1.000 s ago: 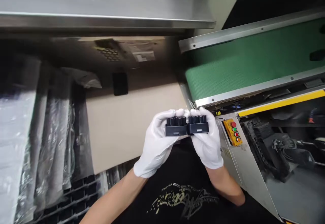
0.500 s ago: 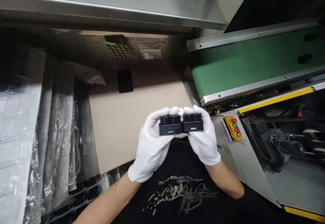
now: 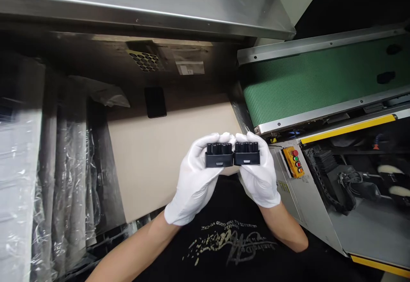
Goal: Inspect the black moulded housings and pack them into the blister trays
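Observation:
Both of my hands wear white gloves and are raised in front of my chest, side by side. My left hand (image 3: 195, 179) is closed around a black plastic housing (image 3: 219, 160), a small block with short, dark rounded posts along its top. In my right hand (image 3: 262, 177) is a matching black plastic housing (image 3: 247, 158), gripped the same way. The two housings are upright and nearly end to end, with a thin gap between them. Each has a small light notch low on its near face. My fingertips are partly hidden behind them.
A dark phone-like slab (image 3: 155, 102) lies on the beige board (image 3: 144, 158). Clear plastic-wrapped stacks (image 3: 64, 167) stand at left. To the right run a green conveyor belt (image 3: 307, 77) carrying dark pieces and a yellow button box (image 3: 294, 162). A metal shelf (image 3: 144, 7) overhangs the back.
Both hands and their housings have shifted slightly right in the picture. The gap between the two housings looks a little wider. My grip on each is unchanged.

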The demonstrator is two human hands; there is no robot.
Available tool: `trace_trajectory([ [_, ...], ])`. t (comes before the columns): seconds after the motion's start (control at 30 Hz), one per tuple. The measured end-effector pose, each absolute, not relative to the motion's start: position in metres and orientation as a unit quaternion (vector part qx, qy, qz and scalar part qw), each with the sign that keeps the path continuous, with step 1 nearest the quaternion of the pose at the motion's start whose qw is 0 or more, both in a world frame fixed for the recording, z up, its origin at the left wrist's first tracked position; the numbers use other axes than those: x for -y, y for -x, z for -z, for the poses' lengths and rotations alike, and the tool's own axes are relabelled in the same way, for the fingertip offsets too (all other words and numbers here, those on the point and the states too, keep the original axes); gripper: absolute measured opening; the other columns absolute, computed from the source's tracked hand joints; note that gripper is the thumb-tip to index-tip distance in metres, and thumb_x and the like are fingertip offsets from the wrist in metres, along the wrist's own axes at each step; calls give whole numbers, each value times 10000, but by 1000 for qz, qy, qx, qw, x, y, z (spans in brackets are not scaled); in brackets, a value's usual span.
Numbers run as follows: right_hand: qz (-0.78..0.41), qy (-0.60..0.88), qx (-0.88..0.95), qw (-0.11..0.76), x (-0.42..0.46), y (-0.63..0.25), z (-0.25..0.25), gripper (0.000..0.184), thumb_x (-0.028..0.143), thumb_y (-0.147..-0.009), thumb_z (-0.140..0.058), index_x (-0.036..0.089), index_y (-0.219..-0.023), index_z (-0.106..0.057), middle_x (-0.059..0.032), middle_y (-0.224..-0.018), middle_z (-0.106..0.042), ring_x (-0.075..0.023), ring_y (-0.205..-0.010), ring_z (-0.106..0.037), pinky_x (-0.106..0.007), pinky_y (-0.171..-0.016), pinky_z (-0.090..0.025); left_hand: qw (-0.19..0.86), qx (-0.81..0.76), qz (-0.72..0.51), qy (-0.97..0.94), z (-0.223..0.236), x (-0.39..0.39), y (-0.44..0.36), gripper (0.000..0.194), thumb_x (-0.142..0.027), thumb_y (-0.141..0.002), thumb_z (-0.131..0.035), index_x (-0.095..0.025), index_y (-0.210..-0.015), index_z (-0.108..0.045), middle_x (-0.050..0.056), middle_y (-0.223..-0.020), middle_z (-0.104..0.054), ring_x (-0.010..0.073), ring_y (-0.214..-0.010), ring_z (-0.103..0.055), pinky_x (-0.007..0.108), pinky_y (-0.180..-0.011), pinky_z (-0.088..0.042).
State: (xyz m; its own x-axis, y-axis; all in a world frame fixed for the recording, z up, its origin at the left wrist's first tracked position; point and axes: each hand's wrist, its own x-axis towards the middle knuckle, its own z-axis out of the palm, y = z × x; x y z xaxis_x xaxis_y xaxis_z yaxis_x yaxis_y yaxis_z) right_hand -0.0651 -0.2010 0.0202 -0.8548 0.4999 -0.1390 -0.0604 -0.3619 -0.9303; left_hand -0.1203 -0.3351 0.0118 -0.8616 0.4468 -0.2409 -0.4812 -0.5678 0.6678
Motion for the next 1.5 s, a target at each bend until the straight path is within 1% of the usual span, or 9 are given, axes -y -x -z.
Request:
trace_trajectory([
  [0.3,-809,155,544,161,194,62,-23,494,320,-776,-965,333,-1217,-744,-11,-1266,-803,-268,-1308,-730,-535,-1256,-549,241,-386,-889,39,-22,332,114,491,-249,-700,-1033,-337,-1127,-806,-4,-1273,-771,201,-1274,-716,331,-1138,-615],
  [0.5,-792,160,565,169,195,50,-21,516,329,-768,-980,317,-1220,-732,-26,-1248,-806,-279,-1307,-730,-560,-1284,-506,263,-379,-886,38,-19,335,106,503,-257,-700,-1028,-340,-1133,-786,7,-1258,-755,253,-1244,-725,340,-924,-702],
  [0.73,-769,188,578,197,202,39,-16,546,352,-776,-972,331,-1255,-712,-24,-1302,-783,-272,-1319,-716,-560,-1289,-491,292,-353,-889,11,-17,340,105,462,-255,-756,-999,-346,-1158,-788,1,-1278,-778,234,-1323,-706,376,-1165,-609],
  [0.87,-761,183,588,204,206,41,-20,525,320,-785,-955,321,-1259,-727,-29,-1311,-782,-277,-1330,-713,-548,-1285,-502,297,-349,-888,9,-16,346,105,477,-255,-773,-986,-346,-1194,-781,13,-1322,-775,255,-1359,-696,413,-1202,-592],
  [1.03,-707,201,642,218,220,51,-34,476,244,-796,-904,285,-1245,-754,-46,-1280,-806,-299,-1296,-737,-566,-1267,-527,203,-412,-888,7,-18,347,99,444,-353,-810,-968,-348,-1217,-790,34,-1334,-767,342,-1359,-695,528,-1204,-596],
  [1.17,-655,185,690,245,233,58,-44,449,152,-837,-826,318,-1249,-759,-11,-1283,-810,-264,-1281,-752,-523,-1256,-552,149,-436,-887,-1,-19,347,97,399,-354,-862,-927,-365,-1241,-803,15,-1350,-764,330,-1383,-678,527,-1270,-546],
  [1.23,-633,166,710,261,234,60,-45,440,143,-862,-807,321,-1261,-759,-8,-1279,-813,-260,-1286,-752,-528,-1246,-563,173,-408,-896,1,-19,351,101,389,-307,-878,-905,-335,-1250,-795,21,-1358,-762,310,-1390,-674,505,-1292,-524],
  [1.4,-652,90,707,259,223,57,-40,407,288,-916,-851,316,-1311,-754,-41,-1299,-805,-281,-1279,-755,-553,-1212,-594,360,-216,-907,38,-21,364,116,439,-46,-828,-760,-284,-1196,-746,26,-1356,-756,293,-1334,-715,539,-1231,-565],
  [1.5,-671,52,697,247,219,53,-36,412,363,-937,-855,337,-1332,-743,-41,-1296,-805,-283,-1253,-771,-548,-1172,-630,399,-138,-905,57,-20,365,121,442,3,-778,-696,-289,-1104,-759,-14,-1257,-769,240,-1242,-752,456,-1140,-638],
])
